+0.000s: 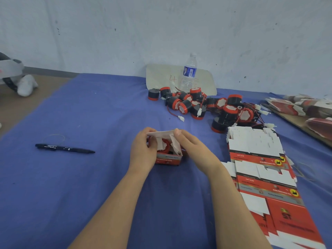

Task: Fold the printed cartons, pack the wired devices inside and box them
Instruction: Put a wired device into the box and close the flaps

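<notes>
carton between pen, devices

I have one view on this rig: the head-worn wide-angle camera. It faces forward and down across the blue-covered table from the person's own side. Both forearms enter from the bottom edge. The left hand and right hand grip the carton near frame centre, close to the lens. The water bottle stands at the far table edge. The wall fills the upper third.
</notes>
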Motion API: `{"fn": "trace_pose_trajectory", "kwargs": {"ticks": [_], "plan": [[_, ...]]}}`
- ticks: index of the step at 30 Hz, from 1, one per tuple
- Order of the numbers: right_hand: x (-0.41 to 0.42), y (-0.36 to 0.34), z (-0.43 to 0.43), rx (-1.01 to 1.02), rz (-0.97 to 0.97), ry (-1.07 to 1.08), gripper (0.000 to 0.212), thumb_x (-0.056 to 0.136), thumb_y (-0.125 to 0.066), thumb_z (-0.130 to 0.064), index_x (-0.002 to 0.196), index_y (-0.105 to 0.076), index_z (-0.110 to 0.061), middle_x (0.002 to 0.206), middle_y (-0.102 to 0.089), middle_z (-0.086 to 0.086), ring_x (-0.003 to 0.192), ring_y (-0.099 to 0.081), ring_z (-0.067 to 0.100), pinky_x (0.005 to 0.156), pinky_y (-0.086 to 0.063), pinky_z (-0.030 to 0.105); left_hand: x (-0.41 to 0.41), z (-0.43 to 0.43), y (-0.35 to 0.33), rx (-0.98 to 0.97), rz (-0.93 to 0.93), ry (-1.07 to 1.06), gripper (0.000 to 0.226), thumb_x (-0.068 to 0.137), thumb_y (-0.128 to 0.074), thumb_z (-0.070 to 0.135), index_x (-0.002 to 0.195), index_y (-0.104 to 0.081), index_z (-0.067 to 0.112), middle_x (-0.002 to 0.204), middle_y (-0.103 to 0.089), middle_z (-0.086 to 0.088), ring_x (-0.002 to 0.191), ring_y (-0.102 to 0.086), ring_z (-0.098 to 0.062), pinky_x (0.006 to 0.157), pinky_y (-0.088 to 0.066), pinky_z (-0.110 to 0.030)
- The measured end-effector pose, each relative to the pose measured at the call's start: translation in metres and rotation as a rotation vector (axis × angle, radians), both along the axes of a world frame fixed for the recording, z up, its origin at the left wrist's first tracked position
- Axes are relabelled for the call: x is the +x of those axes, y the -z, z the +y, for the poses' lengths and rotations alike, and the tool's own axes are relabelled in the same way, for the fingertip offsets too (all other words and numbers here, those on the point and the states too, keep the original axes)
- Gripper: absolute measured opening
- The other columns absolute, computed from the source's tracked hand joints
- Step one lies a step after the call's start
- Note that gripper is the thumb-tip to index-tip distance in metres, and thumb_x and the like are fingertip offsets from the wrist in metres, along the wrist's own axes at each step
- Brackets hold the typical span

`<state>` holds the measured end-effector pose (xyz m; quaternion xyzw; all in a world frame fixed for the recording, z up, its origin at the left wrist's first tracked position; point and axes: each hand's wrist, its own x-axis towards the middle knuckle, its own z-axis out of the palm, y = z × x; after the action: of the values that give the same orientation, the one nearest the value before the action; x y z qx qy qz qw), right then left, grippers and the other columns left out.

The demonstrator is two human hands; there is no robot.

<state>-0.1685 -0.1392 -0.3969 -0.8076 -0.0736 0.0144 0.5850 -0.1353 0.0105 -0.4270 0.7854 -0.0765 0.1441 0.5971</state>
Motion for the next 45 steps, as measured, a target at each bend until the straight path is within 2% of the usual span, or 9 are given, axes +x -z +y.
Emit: {"fn": "trace_pose_trajectory", "kwargs": {"ticks": [4, 7, 13, 19, 24, 28, 33, 39, 45], "plan": [[0.001, -0.001, -0.002, 0.113, 0.052, -0.039, 0.053, 0.069, -0.057, -0.077, 0.107, -0.068, -0.042, 0.110, -0.070, -0.011, 0.105, -0.064, 0.008, 0.098, -0.046, 0.035, -0.002, 0.002, -0.001, -0.023, 0.005, 0.040, 0.027, 0.095, -0.043, 0.003, 0.093, -0.065, 0.018, 0.092, -0.065, 0.008, 0.081, -0.059, 0.004, 0.065, -0.041, -0.003], [0.002, 0.003, -0.005, 0.176, 0.060, -0.081, 0.058, 0.067, -0.063, -0.071, 0.118, -0.063, -0.042, 0.117, -0.067, -0.011, 0.110, -0.063, 0.008, 0.098, -0.047, 0.033, -0.003, 0.003, -0.002, -0.070, 0.022, 0.050, 0.029, 0.096, -0.041, 0.003, 0.091, -0.062, 0.022, 0.087, -0.063, 0.014, 0.075, -0.058, 0.010, 0.062, -0.042, -0.003], [0.005, 0.007, -0.006, 0.153, 0.104, 0.011, 0.032, 0.096, -0.056, -0.020, 0.128, -0.057, -0.019, 0.115, -0.069, -0.001, 0.107, -0.065, 0.016, 0.098, -0.049, 0.033, -0.003, 0.000, -0.001, -0.089, 0.069, 0.038, 0.020, 0.100, -0.040, 0.012, 0.106, -0.054, 0.024, 0.095, -0.061, 0.016, 0.085, -0.059, 0.001, 0.064, -0.046, -0.010], [0.008, 0.006, 0.007, -0.025, 0.111, 0.142, 0.032, 0.093, -0.060, -0.022, 0.125, -0.058, -0.019, 0.115, -0.068, 0.000, 0.105, -0.064, 0.016, 0.097, -0.050, 0.040, -0.006, -0.002, -0.003, -0.142, 0.071, 0.032, 0.029, 0.098, -0.041, 0.007, 0.097, -0.052, 0.033, 0.094, -0.062, 0.017, 0.083, -0.059, 0.003, 0.063, -0.046, -0.011], [0.008, 0.005, 0.009, -0.088, 0.080, 0.233, 0.026, 0.091, -0.061, -0.025, 0.116, -0.055, -0.026, 0.106, -0.064, -0.007, 0.093, -0.061, 0.006, 0.069, -0.049, 0.019, -0.008, 0.001, -0.005, -0.326, 0.108, 0.128, 0.042, 0.089, -0.041, -0.004, 0.098, -0.060, 0.033, 0.088, -0.070, 0.017, 0.079, -0.066, 0.002, 0.060, -0.049, -0.013], [0.009, 0.007, 0.017, -0.062, 0.055, 0.294, 0.022, 0.089, -0.058, -0.021, 0.109, -0.057, -0.027, 0.100, -0.066, -0.007, 0.088, -0.061, 0.004, 0.060, -0.047, 0.014, -0.008, -0.003, -0.003, -0.283, 0.105, 0.130, 0.041, 0.088, -0.040, -0.005, 0.103, -0.055, 0.030, 0.099, -0.067, 0.011, 0.082, -0.062, 0.006, 0.063, -0.047, -0.009], [0.011, 0.010, 0.027, -0.096, 0.048, 0.363, 0.028, 0.089, -0.060, -0.031, 0.114, -0.059, -0.019, 0.105, -0.065, -0.003, 0.096, -0.061, 0.013, 0.075, -0.051, 0.026, -0.007, -0.005, 0.000, -0.205, 0.086, 0.095, 0.037, 0.089, -0.042, -0.003, 0.109, -0.048, 0.028, 0.097, -0.057, 0.018, 0.076, -0.055, 0.018, 0.059, -0.042, -0.002], [0.014, 0.013, 0.040, -0.187, -0.008, 0.505, 0.022, 0.086, -0.056, -0.026, 0.107, -0.049, -0.021, 0.095, -0.056, -0.006, 0.077, -0.051, 0.004, 0.057, -0.042, 0.021, -0.007, -0.007, 0.001, -0.136, 0.094, 0.065, 0.036, 0.089, -0.043, 0.000, 0.111, -0.046, 0.029, 0.097, -0.056, 0.021, 0.087, -0.056, 0.004, 0.063, -0.043, -0.008], [0.014, 0.009, 0.033, 0.002, 0.081, 0.420, 0.019, 0.088, -0.060, -0.025, 0.106, -0.052, -0.025, 0.103, -0.061, -0.005, 0.088, -0.057, 0.008, 0.059, -0.042, 0.019, -0.008, -0.005, -0.002, -0.168, 0.113, 0.081, 0.035, 0.090, -0.044, 0.000, 0.112, -0.048, 0.027, 0.099, -0.057, 0.018, 0.088, -0.056, 0.001, 0.064, -0.044, -0.010]]}}
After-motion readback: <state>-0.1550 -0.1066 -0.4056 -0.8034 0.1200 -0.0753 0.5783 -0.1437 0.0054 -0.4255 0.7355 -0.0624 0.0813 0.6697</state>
